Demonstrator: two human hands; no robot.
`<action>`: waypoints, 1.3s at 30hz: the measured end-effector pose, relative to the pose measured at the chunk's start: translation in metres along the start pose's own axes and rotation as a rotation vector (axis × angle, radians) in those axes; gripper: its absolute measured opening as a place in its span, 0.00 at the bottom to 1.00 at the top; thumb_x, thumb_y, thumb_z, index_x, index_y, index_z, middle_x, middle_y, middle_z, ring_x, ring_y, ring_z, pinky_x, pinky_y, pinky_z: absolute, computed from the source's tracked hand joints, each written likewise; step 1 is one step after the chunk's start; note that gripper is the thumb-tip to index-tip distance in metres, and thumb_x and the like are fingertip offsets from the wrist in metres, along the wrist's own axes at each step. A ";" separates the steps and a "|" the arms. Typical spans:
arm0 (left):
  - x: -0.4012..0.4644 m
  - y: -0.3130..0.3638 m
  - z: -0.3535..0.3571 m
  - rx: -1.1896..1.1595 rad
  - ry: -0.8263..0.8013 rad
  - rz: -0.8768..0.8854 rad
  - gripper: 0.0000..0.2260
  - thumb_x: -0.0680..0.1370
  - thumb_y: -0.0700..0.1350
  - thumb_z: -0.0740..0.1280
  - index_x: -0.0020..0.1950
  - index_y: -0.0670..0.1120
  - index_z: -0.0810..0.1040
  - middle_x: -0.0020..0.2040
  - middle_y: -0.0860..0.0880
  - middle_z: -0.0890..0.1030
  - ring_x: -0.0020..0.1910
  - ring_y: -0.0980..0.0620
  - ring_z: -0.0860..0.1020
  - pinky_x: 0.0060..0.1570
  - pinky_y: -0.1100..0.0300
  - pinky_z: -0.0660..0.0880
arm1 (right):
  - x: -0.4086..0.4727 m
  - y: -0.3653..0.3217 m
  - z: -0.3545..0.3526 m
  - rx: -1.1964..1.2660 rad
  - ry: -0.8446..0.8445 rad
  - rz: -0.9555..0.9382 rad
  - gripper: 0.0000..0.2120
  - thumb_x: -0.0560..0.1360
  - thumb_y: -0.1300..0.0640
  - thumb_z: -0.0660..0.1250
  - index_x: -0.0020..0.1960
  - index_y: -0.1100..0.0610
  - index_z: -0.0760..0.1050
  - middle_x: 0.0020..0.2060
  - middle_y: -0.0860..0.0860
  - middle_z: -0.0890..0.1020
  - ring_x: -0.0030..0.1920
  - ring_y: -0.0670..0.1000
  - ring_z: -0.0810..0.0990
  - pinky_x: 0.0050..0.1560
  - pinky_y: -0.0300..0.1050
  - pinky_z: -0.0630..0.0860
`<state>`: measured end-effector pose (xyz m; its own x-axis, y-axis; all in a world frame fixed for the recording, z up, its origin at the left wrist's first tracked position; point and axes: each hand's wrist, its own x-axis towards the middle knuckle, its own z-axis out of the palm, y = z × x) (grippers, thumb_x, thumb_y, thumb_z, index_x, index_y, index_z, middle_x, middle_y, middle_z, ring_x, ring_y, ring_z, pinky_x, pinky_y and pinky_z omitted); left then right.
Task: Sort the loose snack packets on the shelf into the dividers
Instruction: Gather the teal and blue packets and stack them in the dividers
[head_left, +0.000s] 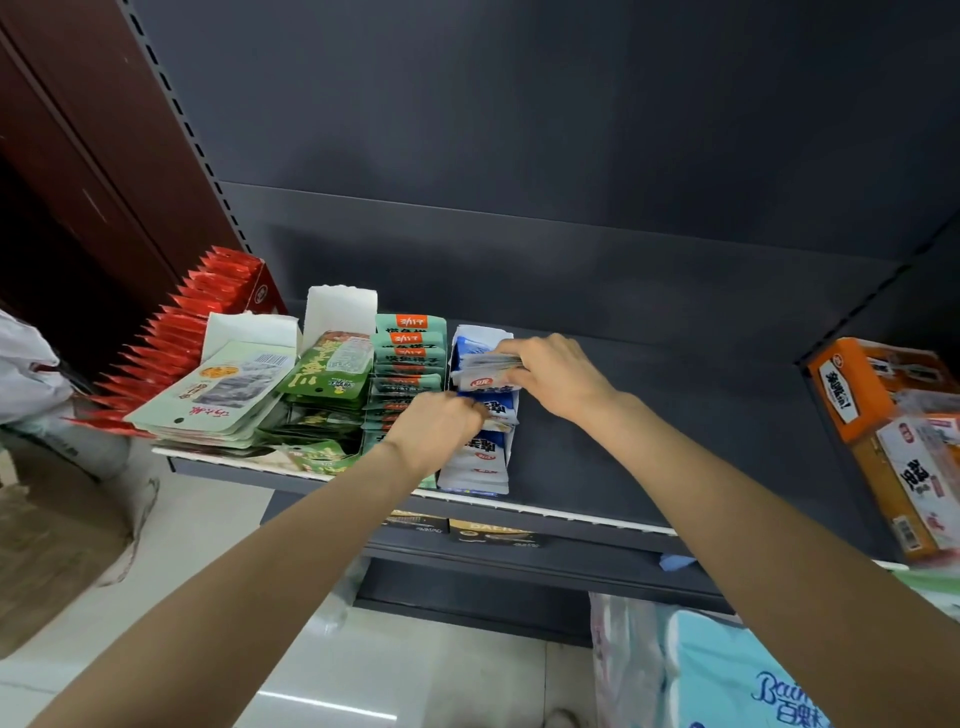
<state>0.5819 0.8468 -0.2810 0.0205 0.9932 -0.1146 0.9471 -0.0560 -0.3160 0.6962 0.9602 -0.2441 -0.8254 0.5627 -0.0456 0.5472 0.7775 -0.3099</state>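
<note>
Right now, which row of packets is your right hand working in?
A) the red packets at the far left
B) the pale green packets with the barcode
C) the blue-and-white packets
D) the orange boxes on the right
C: the right hand grips a small stack at the back of the blue-and-white packets, while the left hand touches the same row nearer the front.

The left hand (434, 428) hides its own fingers and packets beneath.

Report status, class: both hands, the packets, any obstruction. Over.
Right hand grips a stack of blue-white packets. Left hand pinches the blue-white row. Nothing in the way.
</note>
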 end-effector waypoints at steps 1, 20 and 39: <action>-0.001 -0.003 -0.002 -0.020 0.014 -0.010 0.17 0.76 0.32 0.59 0.64 0.43 0.70 0.57 0.47 0.79 0.54 0.46 0.78 0.45 0.56 0.73 | 0.002 0.000 -0.003 0.007 -0.006 0.003 0.12 0.78 0.56 0.62 0.61 0.52 0.74 0.52 0.55 0.81 0.52 0.60 0.77 0.51 0.52 0.74; -0.010 -0.020 -0.023 -0.177 0.020 -0.061 0.21 0.76 0.33 0.60 0.67 0.48 0.71 0.58 0.46 0.79 0.55 0.43 0.78 0.52 0.52 0.75 | 0.013 -0.007 -0.030 0.078 -0.117 0.008 0.14 0.79 0.56 0.61 0.63 0.52 0.75 0.48 0.54 0.82 0.45 0.55 0.77 0.45 0.48 0.72; -0.011 -0.026 -0.018 -0.426 0.097 -0.189 0.11 0.80 0.44 0.62 0.60 0.46 0.78 0.58 0.48 0.74 0.56 0.47 0.75 0.54 0.57 0.73 | 0.019 0.005 0.008 0.164 -0.080 -0.002 0.28 0.78 0.56 0.62 0.75 0.51 0.57 0.66 0.53 0.68 0.65 0.52 0.67 0.64 0.49 0.68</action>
<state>0.5629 0.8395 -0.2545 -0.1540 0.9881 0.0026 0.9838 0.1531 0.0937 0.6823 0.9720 -0.2541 -0.8383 0.5323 -0.1182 0.5211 0.7185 -0.4607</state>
